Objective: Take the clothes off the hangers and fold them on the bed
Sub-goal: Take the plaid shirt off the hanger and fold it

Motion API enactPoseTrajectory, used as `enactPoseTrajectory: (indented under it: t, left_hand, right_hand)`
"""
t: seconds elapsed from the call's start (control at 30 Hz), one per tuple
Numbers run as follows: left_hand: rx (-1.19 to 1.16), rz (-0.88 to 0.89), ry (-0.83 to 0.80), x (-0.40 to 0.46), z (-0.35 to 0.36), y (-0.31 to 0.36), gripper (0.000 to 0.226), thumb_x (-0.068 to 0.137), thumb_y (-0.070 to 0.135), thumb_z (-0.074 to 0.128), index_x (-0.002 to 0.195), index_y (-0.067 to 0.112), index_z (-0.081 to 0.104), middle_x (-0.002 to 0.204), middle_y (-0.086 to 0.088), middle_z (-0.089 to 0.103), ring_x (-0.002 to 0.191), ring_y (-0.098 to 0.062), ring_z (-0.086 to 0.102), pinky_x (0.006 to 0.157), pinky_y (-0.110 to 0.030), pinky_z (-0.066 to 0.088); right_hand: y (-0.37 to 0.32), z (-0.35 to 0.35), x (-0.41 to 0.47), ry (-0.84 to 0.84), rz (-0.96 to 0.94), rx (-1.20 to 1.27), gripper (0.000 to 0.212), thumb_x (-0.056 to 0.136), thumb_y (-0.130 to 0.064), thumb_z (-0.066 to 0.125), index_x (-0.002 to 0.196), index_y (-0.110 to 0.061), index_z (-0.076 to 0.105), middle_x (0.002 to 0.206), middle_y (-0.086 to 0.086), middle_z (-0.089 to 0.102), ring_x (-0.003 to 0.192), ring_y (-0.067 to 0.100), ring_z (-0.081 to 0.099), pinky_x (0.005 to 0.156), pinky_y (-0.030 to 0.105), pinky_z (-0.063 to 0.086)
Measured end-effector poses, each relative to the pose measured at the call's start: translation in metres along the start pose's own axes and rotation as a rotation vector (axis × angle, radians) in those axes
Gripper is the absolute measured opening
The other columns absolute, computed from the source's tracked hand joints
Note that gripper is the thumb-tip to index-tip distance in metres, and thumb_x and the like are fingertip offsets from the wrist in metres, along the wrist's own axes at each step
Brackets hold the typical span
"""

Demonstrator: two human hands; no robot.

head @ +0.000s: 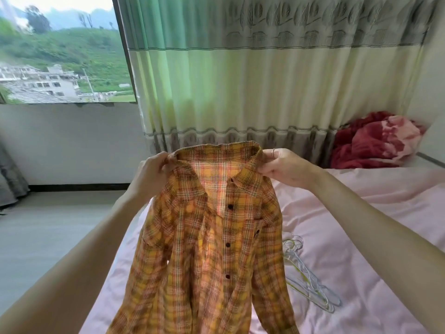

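Observation:
A yellow and orange plaid shirt [212, 249] with dark buttons hangs in the air over the pink bed [373, 237], its front towards me and partly unbuttoned at the neck. My left hand [154, 172] pinches the shirt's left shoulder by the collar. My right hand [284, 167], with a ring on one finger, pinches the right shoulder by the collar. No hanger shows inside the shirt. Several wire hangers [310, 280] lie on the bed to the right of the shirt.
A red and pink blanket [378, 141] is bunched at the far right end of the bed. A green and cream curtain [240, 80] hangs behind the bed, with a window [62, 49] to its left. Grey floor [48, 232] lies to the left of the bed.

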State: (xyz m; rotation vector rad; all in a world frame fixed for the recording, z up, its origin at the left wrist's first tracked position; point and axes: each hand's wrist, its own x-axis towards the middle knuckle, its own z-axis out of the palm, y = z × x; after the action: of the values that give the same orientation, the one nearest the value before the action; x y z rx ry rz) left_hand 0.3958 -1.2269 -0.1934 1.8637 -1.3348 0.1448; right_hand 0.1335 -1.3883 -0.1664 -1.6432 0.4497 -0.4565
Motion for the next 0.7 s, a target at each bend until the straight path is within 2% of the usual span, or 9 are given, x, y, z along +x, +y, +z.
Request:
enactPoseTrajectory:
  t: [0.1,0.17,0.23,0.3,0.4,0.47,0.53,0.6,0.7]
  left_hand:
    - [-0.039,0.031,0.018,0.005,-0.001,0.007,0.029,0.098,0.015,0.044,0.069,0.019,0.039,0.065,0.002,0.045,0.066,-0.022,0.04,0.055,-0.035,0.031]
    - [-0.068,0.034,0.023,0.008,-0.002,0.013,0.027,0.099,0.016,0.043,0.072,0.019,0.04,0.066,0.004,0.045,0.068,-0.019,0.039,0.055,-0.033,0.03]
    - [-0.134,0.001,0.033,0.012,-0.004,0.019,0.023,0.099,0.018,0.043,0.076,0.018,0.044,0.069,0.004,0.048,0.063,-0.014,0.042,0.054,-0.026,0.031]
    - [-0.182,-0.029,0.066,0.02,-0.009,0.028,0.024,0.1,0.02,0.043,0.076,0.016,0.046,0.07,-0.003,0.05,0.061,-0.015,0.042,0.051,-0.022,0.032]
    - [-0.273,-0.015,0.149,0.039,-0.023,0.051,0.024,0.1,0.022,0.043,0.094,0.002,0.054,0.084,-0.02,0.056,0.059,-0.009,0.05,0.047,-0.014,0.04]
    - [-0.269,0.045,0.218,0.055,-0.037,0.066,0.023,0.099,0.028,0.045,0.094,0.009,0.056,0.081,-0.015,0.059,0.05,0.0,0.049,0.05,-0.016,0.045]
    - [-0.219,0.099,0.298,0.069,-0.05,0.077,0.022,0.097,0.042,0.045,0.083,0.028,0.056,0.066,0.007,0.06,0.049,0.0,0.052,0.057,-0.03,0.053]
    - [-0.11,0.106,0.36,0.077,-0.061,0.089,0.028,0.096,0.051,0.04,0.081,0.032,0.053,0.056,0.012,0.054,0.053,-0.007,0.057,0.055,-0.029,0.049]
    - [0.08,0.094,0.392,0.076,-0.068,0.1,0.036,0.098,0.05,0.031,0.096,0.021,0.053,0.062,0.007,0.054,0.06,-0.02,0.059,0.051,-0.027,0.036]
  right_hand:
    - [0.002,0.006,0.007,0.263,-0.094,-0.328,0.021,0.083,0.004,0.064,0.104,-0.001,0.065,0.099,0.016,0.07,0.088,0.02,0.067,0.081,0.027,0.056]
    - [0.001,0.007,0.009,0.347,-0.157,-0.388,0.01,0.084,-0.005,0.068,0.092,-0.01,0.065,0.083,0.009,0.07,0.072,0.017,0.067,0.071,0.028,0.054]
    - [-0.006,0.007,0.009,0.405,-0.221,-0.494,0.003,0.087,-0.016,0.066,0.09,-0.016,0.063,0.081,0.003,0.069,0.074,0.018,0.066,0.074,0.03,0.052]
    - [-0.019,0.007,0.012,0.456,-0.295,-0.622,0.014,0.091,-0.024,0.06,0.097,-0.012,0.063,0.092,0.007,0.068,0.088,0.021,0.064,0.083,0.033,0.05]
    - [-0.052,0.009,0.02,0.581,-0.422,-0.658,0.025,0.095,-0.03,0.052,0.099,-0.007,0.057,0.09,0.006,0.064,0.084,0.02,0.059,0.075,0.026,0.046]
    - [-0.08,0.009,0.025,0.66,-0.501,-0.561,0.03,0.097,-0.03,0.048,0.103,-0.001,0.054,0.089,0.009,0.061,0.081,0.018,0.057,0.068,0.025,0.045]
    - [-0.102,0.006,0.027,0.7,-0.584,-0.539,0.025,0.098,-0.032,0.046,0.097,-0.008,0.053,0.08,0.005,0.058,0.07,0.015,0.054,0.059,0.022,0.044]
    - [-0.118,0.003,0.026,0.767,-0.64,-0.725,0.025,0.098,-0.039,0.042,0.093,-0.016,0.049,0.068,-0.002,0.053,0.057,0.013,0.049,0.055,0.026,0.042]
    - [-0.132,0.002,0.021,0.901,-0.606,-1.162,0.05,0.097,-0.051,0.035,0.116,-0.009,0.052,0.054,-0.006,0.045,0.047,0.011,0.045,0.046,0.026,0.035]
